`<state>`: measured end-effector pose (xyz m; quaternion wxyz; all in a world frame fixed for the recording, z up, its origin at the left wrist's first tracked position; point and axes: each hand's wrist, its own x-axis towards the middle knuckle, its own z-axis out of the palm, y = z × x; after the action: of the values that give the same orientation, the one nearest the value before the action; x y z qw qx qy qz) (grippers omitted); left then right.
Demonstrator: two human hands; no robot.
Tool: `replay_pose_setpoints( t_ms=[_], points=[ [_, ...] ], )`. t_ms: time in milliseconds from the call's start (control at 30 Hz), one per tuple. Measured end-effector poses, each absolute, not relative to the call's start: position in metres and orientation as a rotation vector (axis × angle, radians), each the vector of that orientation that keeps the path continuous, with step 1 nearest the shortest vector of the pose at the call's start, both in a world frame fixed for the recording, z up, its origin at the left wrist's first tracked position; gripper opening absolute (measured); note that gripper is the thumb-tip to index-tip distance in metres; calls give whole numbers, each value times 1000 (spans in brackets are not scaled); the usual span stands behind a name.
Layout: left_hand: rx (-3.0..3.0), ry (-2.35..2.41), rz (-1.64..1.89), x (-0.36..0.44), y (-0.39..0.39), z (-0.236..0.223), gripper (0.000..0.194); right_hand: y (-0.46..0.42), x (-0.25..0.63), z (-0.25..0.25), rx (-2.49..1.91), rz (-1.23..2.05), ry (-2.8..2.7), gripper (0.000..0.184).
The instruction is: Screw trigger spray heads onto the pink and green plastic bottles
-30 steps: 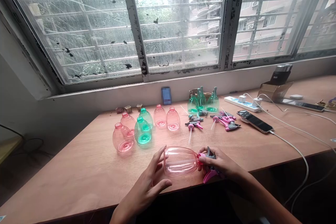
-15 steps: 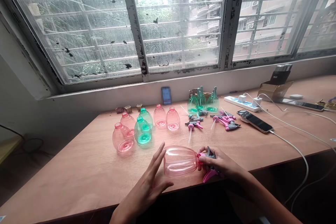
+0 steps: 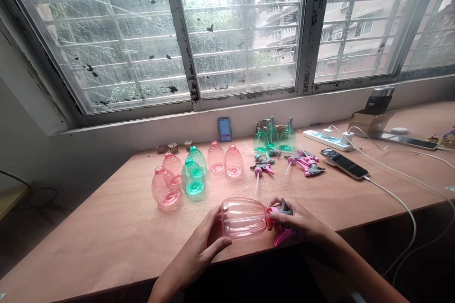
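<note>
A clear pink plastic bottle (image 3: 244, 218) lies on its side above the wooden table (image 3: 106, 241), held in both hands. My left hand (image 3: 201, 248) wraps around its rounded base. My right hand (image 3: 296, 221) grips a pink and grey trigger sprayer head (image 3: 285, 225) at the bottle's neck, its fingers hiding the join between them. Further back stand several uncapped pink bottles (image 3: 165, 188) and green bottles (image 3: 194, 177). Loose sprayer heads (image 3: 304, 164) lie beyond my right hand, and several green bottles with sprayers (image 3: 272, 137) stand at the back.
A power strip (image 3: 326, 139) with white chargers and cables runs along the table's right side, next to a smartphone (image 3: 344, 163). A cardboard box (image 3: 371, 122) and dark flask (image 3: 379, 100) stand further right. Barred windows (image 3: 241, 28) border the table's back edge.
My left hand has closed its spread fingers around the bottle's base. The right hand's grip at the neck looks unchanged, and the bottle remains in about the same place.
</note>
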<state>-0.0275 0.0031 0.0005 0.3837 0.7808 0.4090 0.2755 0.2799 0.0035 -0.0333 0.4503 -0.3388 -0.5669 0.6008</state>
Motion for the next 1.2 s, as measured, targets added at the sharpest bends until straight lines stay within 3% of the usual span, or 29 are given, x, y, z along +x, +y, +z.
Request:
replay_pose_setpoints(
  t_ms=[267,400,900,1067,1200],
  points=[
    [2022,955,716,-28,2,-4,75,6,283,-39,-861,1492,-1407,33],
    [2031,1031,666,-31,-1,-4,92,3,281,-35,-862,1491,-1409,34],
    [1947,914,644,-31,3,-5,86,0,283,-30,-865,1503,-1460,37],
    [1961,947,674,-32,-2,-4,100,-1,281,-28,-873,1489,-1472,35],
    [1986,1015,675,-33,-2,-1,90,-1,282,-27,-906,1477,-1467,39]
  ],
)
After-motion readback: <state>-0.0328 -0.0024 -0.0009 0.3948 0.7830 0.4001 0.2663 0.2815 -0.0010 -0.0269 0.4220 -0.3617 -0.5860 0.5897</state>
